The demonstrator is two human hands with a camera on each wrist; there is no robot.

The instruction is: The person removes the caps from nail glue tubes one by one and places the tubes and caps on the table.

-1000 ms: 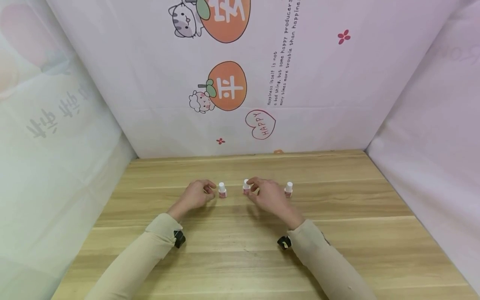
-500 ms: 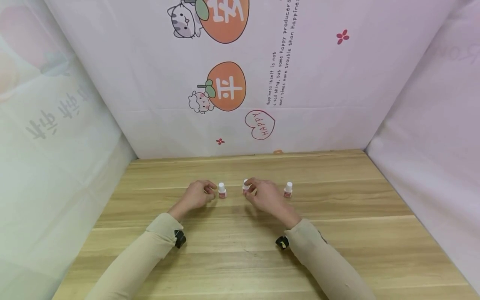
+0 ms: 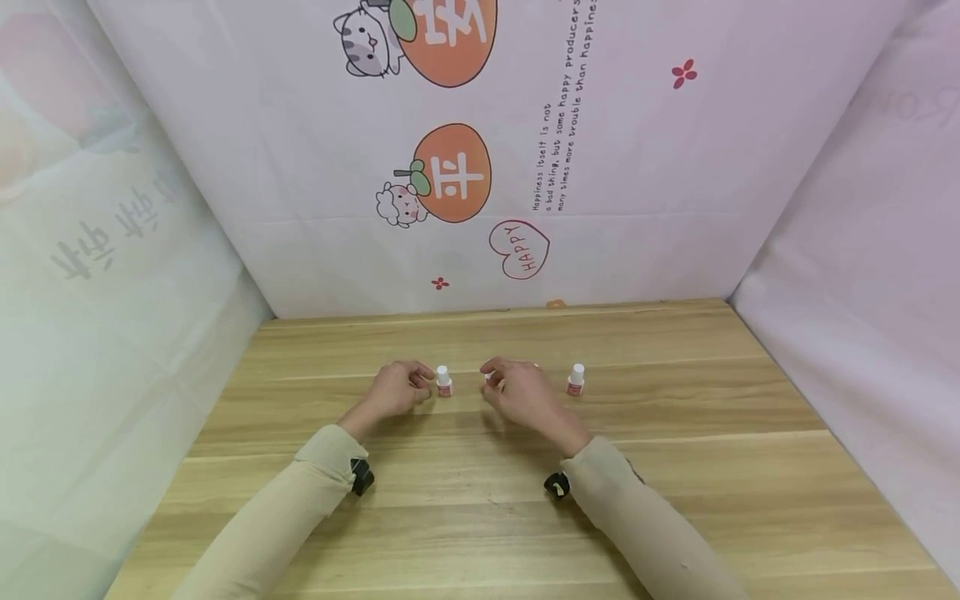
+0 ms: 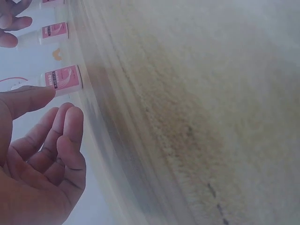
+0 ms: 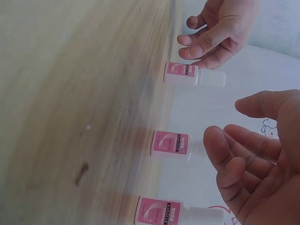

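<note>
Several small white nail glue bottles with pink labels stand upright in a row. My left hand (image 3: pixel 393 389) is bent beside the leftmost bottle (image 3: pixel 444 382), thumb and fingers apart; its thumb overlaps that bottle (image 4: pixel 63 79) in the left wrist view. My right hand (image 3: pixel 521 396) hovers by the second bottle (image 5: pixel 171 145), fingers loosely curved and apart, gripping nothing. In the head view that hand hides most of the second bottle, and a white cap (image 3: pixel 536 365) peeks out behind it. The rightmost bottle (image 3: pixel 576 380) stands to its right.
The bottles stand on a wood-grain table (image 3: pixel 465 500). Behind it rises a white printed cloth (image 3: pixel 637 208) with cartoon fruit and lettering. More cloth hangs on the left (image 3: pixel 135 333) and right (image 3: pixel 862 317). A dark wrist device (image 3: pixel 362 477) shows under each sleeve.
My right hand has shifted slightly left, covering more of the second bottle and uncovering a bit of white cap behind it. The left hand has stayed put.
</note>
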